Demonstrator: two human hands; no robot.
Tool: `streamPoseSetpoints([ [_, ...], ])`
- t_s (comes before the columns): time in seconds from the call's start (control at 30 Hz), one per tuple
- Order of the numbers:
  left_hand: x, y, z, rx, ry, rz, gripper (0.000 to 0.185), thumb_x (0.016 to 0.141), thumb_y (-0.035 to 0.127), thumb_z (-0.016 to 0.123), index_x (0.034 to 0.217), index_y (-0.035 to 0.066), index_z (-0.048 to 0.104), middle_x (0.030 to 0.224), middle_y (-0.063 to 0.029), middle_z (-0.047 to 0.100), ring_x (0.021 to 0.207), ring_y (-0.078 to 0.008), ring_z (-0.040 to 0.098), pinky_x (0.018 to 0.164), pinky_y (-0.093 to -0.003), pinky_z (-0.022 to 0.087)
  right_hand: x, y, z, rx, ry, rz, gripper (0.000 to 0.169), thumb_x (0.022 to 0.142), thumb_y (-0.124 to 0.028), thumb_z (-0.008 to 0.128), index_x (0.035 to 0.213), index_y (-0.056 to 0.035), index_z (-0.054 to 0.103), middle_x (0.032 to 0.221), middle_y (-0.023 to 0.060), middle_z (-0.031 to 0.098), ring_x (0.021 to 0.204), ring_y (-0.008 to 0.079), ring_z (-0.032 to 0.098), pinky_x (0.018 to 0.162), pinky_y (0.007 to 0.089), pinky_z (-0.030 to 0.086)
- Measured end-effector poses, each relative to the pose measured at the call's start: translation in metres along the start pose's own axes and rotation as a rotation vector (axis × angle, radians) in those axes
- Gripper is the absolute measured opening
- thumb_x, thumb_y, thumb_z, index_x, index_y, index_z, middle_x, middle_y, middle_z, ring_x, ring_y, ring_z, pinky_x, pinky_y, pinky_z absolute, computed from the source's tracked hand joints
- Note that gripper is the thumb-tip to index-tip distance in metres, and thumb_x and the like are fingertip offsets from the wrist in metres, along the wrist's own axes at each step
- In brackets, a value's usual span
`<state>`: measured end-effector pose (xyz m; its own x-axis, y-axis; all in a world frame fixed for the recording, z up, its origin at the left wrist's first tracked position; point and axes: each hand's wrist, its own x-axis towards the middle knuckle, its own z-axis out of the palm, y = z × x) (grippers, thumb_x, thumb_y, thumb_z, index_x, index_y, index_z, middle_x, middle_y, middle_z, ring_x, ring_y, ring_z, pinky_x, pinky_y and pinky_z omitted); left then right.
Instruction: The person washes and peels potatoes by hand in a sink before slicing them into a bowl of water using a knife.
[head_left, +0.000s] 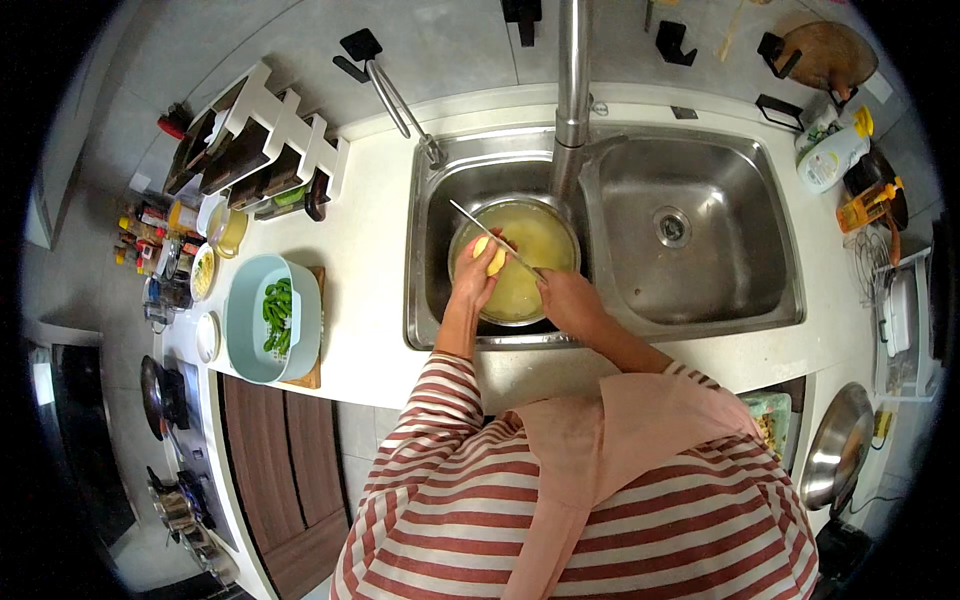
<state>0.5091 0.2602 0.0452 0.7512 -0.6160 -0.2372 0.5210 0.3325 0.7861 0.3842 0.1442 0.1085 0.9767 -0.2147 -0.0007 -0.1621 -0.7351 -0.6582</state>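
My left hand (472, 277) grips a pale yellow peeled piece of food (491, 256), perhaps potato, above a round metal pot (576, 251). In my right hand (570, 301) is the handle of a knife (480, 223), its narrow blade slanting up and left across the front of the yellow piece. Cloudy yellowish water (529, 225) fills the pot, and paler shapes show dimly under its surface. The pot stands in the left basin (435, 225) of a steel double sink. Whether the blade touches the yellow piece cannot be made out.
Over the sink rises a steel faucet (572, 90), with a thinner tap (397, 105) to its left. A light blue tub (240, 315) of green peppers (277, 315) sits on the left counter. Bottles (829, 161) stand beyond the right basin (697, 277). A knife rack (259, 139) is at back left.
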Motion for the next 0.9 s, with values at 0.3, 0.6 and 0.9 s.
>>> streamPoseSetpoints([
  [0.3, 0.000, -0.001, -0.002, 0.029, 0.024, 0.006, 0.029, 0.084, 0.019, 0.044, 0.107, 0.002, 0.044, 0.085, -0.0076, 0.054, 0.078, -0.0148, 0.054, 0.067, -0.0226, 0.046, 0.008, 0.006, 0.007, -0.042, -0.071, 0.038, 0.020, 0.074, -0.011, 0.046, 0.089, -0.0005, 0.055, 0.069, 0.0193, 0.056, 0.065, 0.0342, 0.056, 0.060, 0.0418, 0.045],
  [0.6, -0.003, 0.001, -0.015, 0.040, -0.014, 0.006, 0.033, 0.083, 0.023, 0.046, 0.109, 0.002, 0.043, 0.086, -0.0057, 0.054, 0.080, -0.0161, 0.054, 0.073, -0.0256, 0.045, 0.006, 0.001, 0.009, 0.041, -0.071, 0.000, 0.018, 0.074, -0.010, 0.046, 0.083, 0.0018, 0.055, 0.069, 0.0211, 0.056, 0.065, 0.0353, 0.055, 0.060, 0.0422, 0.044],
  [0.9, -0.011, 0.007, -0.018, 0.037, -0.024, 0.014, 0.033, 0.082, 0.024, 0.047, 0.107, 0.004, 0.045, 0.088, -0.0041, 0.052, 0.082, -0.0132, 0.052, 0.077, -0.0274, 0.044, 0.005, -0.002, 0.013, 0.059, -0.061, -0.002, 0.016, 0.071, -0.009, 0.048, 0.079, 0.0019, 0.055, 0.067, 0.0222, 0.055, 0.064, 0.0356, 0.055, 0.059, 0.0417, 0.044],
])
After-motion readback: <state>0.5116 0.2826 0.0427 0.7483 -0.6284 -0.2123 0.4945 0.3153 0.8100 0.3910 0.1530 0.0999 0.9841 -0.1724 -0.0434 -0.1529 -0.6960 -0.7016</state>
